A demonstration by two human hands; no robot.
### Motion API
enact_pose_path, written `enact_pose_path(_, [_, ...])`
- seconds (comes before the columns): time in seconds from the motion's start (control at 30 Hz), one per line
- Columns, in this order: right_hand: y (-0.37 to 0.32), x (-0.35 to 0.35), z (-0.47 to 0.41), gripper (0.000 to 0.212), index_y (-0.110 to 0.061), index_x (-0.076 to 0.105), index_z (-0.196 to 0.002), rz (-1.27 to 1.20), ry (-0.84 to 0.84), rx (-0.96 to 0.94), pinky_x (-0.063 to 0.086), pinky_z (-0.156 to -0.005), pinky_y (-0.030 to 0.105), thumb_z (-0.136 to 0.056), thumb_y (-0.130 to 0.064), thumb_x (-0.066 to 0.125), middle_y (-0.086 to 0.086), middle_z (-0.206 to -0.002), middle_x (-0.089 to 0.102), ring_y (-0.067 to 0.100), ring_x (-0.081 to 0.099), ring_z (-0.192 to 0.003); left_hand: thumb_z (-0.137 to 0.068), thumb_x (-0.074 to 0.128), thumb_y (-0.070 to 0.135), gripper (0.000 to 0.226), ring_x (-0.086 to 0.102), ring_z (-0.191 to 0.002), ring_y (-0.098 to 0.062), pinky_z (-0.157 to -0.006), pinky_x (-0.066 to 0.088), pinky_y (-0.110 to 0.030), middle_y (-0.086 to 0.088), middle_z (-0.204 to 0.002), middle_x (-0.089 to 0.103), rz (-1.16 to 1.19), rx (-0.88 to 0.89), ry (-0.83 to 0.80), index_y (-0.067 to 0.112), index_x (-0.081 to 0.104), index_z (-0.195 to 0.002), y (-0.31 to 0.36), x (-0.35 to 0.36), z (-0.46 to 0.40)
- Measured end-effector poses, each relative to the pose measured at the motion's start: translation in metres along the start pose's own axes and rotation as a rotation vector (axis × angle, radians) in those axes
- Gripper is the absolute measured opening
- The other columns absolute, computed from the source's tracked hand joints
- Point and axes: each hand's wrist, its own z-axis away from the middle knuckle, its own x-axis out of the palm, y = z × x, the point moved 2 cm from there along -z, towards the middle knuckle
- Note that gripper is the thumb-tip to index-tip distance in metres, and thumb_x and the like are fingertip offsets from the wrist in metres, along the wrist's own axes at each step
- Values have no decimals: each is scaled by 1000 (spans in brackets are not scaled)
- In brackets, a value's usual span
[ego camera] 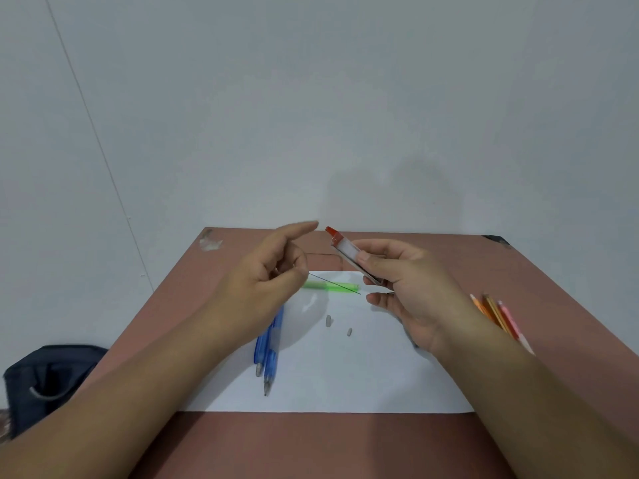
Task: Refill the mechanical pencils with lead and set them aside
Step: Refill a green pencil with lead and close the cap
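My left hand pinches one end of a thin dark lead stick, which points right above the white paper. My right hand holds a lead case with a red cap, tilted up to the left. A green mechanical pencil lies on the paper behind the lead. Two blue mechanical pencils lie side by side at the left of the paper, partly under my left wrist. Two small grey caps rest on the paper.
Several orange and pink pencils lie on the brown table to the right of my right arm. A dark bag sits on the floor at the left. The wall rises right behind the table's far edge.
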Motion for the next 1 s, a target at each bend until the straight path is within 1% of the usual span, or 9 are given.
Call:
enact_pose_path(0.07, [-1, 2, 1, 11, -28, 80, -98, 3, -29, -2, 53, -68, 27, -87, -28, 77, -9, -92, 74, 11, 63, -85, -95, 57, 10, 58, 48, -78, -18, -78, 43, -30, -3, -89, 55, 7, 4, 4, 47, 50, -139, 1, -2, 1])
enact_pose_path(0.17, [-1, 5, 3, 11, -26, 80, -97, 7, -64, -15, 51, -66, 26, -88, -25, 76, -7, -92, 74, 11, 61, -80, -91, 55, 19, 58, 47, -78, -23, -76, 43, -32, 1, -88, 55, -27, 9, -41, 51, 49, -139, 1, -2, 2])
enact_pose_path(0.27, [-1, 7, 3, 9, -20, 80, -95, -37, -94, -17, 52, -66, 26, -91, -17, 73, -4, -86, 73, 13, 61, -74, -90, 54, 20, 56, 49, -80, -29, -74, 44, -32, 1, -88, 56, -64, 3, -52, 51, 51, -136, 1, -1, 2])
enact_pose_path(0.43, [0, 6, 2, 13, -15, 78, -98, -49, -94, -2, 52, -68, 28, -94, -9, 68, -2, -82, 73, 12, 64, -68, -92, 55, 18, 54, 51, -79, -25, -74, 45, -32, 3, -87, 57, -87, 15, -57, 53, 52, -132, 4, -1, 3])
enact_pose_path(0.6, [2, 4, 1, 12, -20, 80, -99, -30, -65, 33, 48, -73, 34, -93, -15, 70, -3, -88, 75, 11, 66, -74, -96, 55, 8, 61, 52, -81, -23, -76, 48, -27, 4, -89, 58, -137, 23, -60, 54, 48, -136, 7, 1, 4])
enact_pose_path(0.73, [2, 3, 0, 10, -23, 80, -96, 9, -49, 46, 47, -74, 34, -91, -19, 72, -6, -87, 75, 9, 66, -80, -95, 55, 4, 64, 50, -78, -17, -74, 46, -22, 6, -87, 58, -138, 10, -60, 54, 49, -135, 8, 1, 3])
enact_pose_path(0.83, [4, 2, -1, 10, -25, 82, -93, 15, -31, 69, 45, -70, 33, -88, -20, 75, -6, -87, 74, 14, 59, -88, -92, 56, 12, 58, 52, -79, -25, -75, 48, -32, 5, -87, 59, -133, 8, -63, 54, 52, -132, 7, 0, 3])
enact_pose_path(0.93, [5, 1, -1, 10, -22, 82, -93, -50, -13, 109, 45, -65, 32, -87, -16, 75, -2, -89, 74, 18, 58, -89, -95, 57, 4, 58, 54, -81, -27, -82, 51, -43, 5, -86, 59, -171, 22, -77, 50, 55, -130, 11, 1, 4])
enact_pose_path(1.0, [5, 1, -2, 10, -21, 82, -93, -74, -7, 124, 45, -64, 30, -88, -15, 75, -1, -90, 74, 17, 58, -86, -95, 57, 3, 59, 54, -80, -27, -85, 51, -43, 5, -85, 59, -186, 32, -78, 50, 55, -132, 13, 1, 5])
